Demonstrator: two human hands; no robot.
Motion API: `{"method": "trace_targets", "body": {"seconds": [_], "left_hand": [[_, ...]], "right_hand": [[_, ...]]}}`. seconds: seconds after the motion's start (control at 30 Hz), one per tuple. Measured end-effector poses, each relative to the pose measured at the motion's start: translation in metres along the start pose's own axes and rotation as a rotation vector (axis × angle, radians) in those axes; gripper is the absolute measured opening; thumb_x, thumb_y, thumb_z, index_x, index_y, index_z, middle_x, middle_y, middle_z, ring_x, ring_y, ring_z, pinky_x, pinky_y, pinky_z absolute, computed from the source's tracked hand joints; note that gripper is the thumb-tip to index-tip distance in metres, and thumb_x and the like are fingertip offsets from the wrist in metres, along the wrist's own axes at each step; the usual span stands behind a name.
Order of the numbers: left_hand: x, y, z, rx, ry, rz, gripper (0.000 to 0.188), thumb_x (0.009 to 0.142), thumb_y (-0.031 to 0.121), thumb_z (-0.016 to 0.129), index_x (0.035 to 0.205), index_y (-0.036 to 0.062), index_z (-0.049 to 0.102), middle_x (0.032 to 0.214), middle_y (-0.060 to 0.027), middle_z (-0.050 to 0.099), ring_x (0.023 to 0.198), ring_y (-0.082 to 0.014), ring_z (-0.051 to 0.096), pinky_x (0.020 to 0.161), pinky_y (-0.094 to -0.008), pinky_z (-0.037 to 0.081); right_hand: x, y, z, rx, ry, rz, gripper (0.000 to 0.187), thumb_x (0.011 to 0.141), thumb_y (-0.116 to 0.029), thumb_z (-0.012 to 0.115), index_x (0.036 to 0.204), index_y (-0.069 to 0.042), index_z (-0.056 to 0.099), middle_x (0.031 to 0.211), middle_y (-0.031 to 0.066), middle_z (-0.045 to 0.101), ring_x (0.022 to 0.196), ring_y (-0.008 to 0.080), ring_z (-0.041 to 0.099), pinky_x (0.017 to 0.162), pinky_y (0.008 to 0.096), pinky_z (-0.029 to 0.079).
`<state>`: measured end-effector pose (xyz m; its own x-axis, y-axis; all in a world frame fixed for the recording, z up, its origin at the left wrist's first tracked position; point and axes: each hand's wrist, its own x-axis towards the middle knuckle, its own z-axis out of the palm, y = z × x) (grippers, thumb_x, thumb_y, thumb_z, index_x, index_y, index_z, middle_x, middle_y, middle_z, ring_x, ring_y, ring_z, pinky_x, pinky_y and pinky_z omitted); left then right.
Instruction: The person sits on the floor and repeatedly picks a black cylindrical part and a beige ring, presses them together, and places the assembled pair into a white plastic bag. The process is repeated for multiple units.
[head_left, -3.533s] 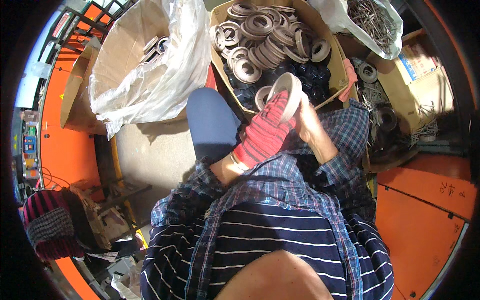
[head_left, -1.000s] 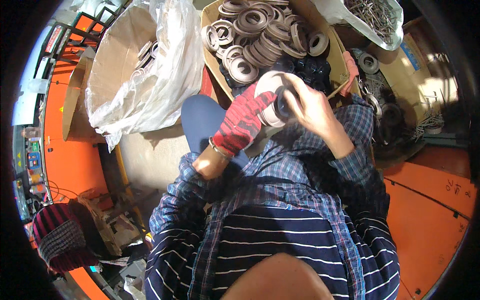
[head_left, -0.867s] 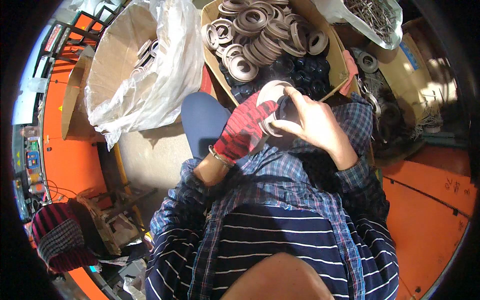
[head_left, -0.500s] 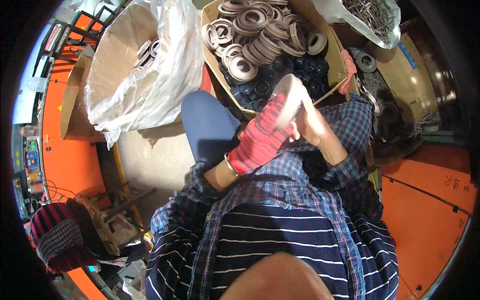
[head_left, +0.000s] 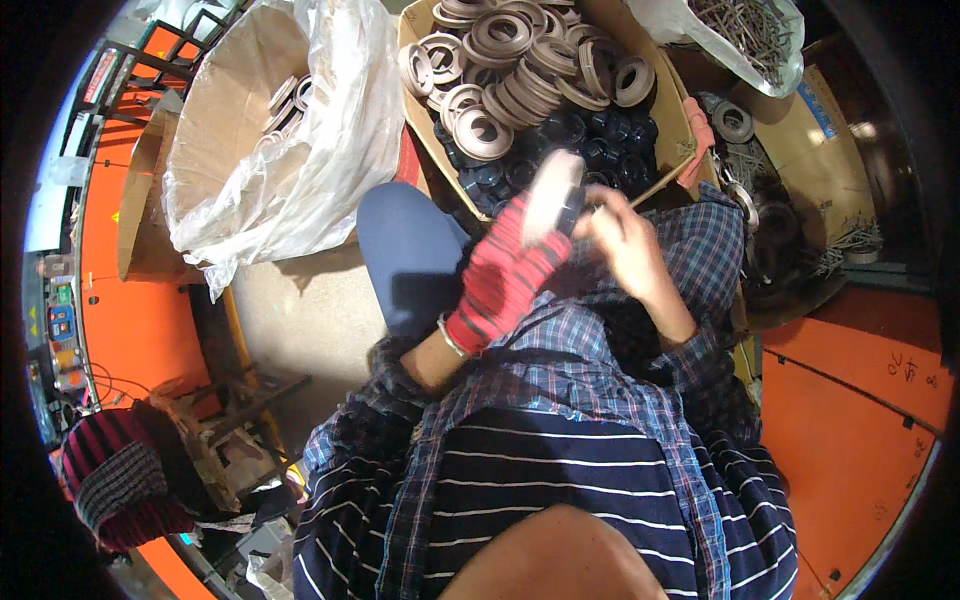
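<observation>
My left hand [head_left: 508, 282], in a red glove with black stripes, is wrapped round a beige ring-shaped part [head_left: 552, 195] held on edge above my lap. A dark rim or piece shows along the ring's right side. My bare right hand [head_left: 636, 258] is just right of the ring, its fingers bent and smeared by motion. Whether they touch the ring or hold anything small cannot be made out. Beyond my hands stands an open cardboard box [head_left: 455, 180] with many beige rings [head_left: 500, 38] heaped over black round parts [head_left: 600, 150].
A carton lined with clear plastic [head_left: 280, 215] stands at the left, a few rings inside. Bolts or pins fill a plastic bag [head_left: 745, 35] at the far right. A dark basin [head_left: 790, 290], an orange cabinet [head_left: 850, 420] and a knitted striped item [head_left: 120, 475] flank me.
My right hand has moved off the ring, slightly to the right. The ring has tilted more edge-on and now shows its dark side. My left hand has shifted slightly left, still holding it.
</observation>
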<state>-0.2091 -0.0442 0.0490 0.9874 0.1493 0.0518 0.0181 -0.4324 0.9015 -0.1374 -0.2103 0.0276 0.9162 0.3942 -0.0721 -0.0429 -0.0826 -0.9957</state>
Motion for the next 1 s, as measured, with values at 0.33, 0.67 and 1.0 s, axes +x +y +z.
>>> {"method": "trace_targets", "body": {"seconds": [0.33, 0.67, 1.0], "left_hand": [[-0.007, -0.012, -0.027, 0.541, -0.176, 0.815, 0.069, 0.087, 0.024, 0.069, 0.146, 0.0023, 0.04, 0.142, -0.0215, 0.049, 0.126, -0.0431, 0.05, 0.111, -0.0498, 0.036], [0.114, 0.028, -0.198, 0.888, 0.867, 0.645, 0.06, 0.087, 0.019, 0.073, 0.138, 0.0005, 0.048, 0.135, -0.0193, 0.055, 0.12, -0.0315, 0.055, 0.107, -0.0407, 0.039], [0.218, -0.185, 0.019, 1.295, -0.454, 0.173, 0.042, 0.095, 0.027, 0.046, 0.133, 0.0139, 0.058, 0.132, -0.0122, 0.061, 0.116, -0.0354, 0.059, 0.107, -0.0575, 0.032]], "right_hand": [[-0.003, 0.007, 0.017, 0.994, -0.253, 0.648, 0.046, 0.092, -0.039, 0.056, 0.12, -0.002, 0.057, 0.088, 0.0076, 0.065, 0.062, 0.0149, 0.061, 0.05, 0.0279, 0.05], [0.195, 0.07, -0.039, -1.062, -0.326, 0.256, 0.056, 0.089, -0.053, 0.061, 0.105, 0.001, 0.07, 0.107, 0.0222, 0.069, 0.102, 0.0378, 0.066, 0.086, 0.0459, 0.052], [0.22, 0.189, -0.066, -1.272, -0.232, 0.31, 0.031, 0.087, -0.019, 0.067, 0.112, -0.002, 0.063, 0.114, 0.0177, 0.067, 0.106, 0.0371, 0.065, 0.089, 0.0455, 0.053]]}}
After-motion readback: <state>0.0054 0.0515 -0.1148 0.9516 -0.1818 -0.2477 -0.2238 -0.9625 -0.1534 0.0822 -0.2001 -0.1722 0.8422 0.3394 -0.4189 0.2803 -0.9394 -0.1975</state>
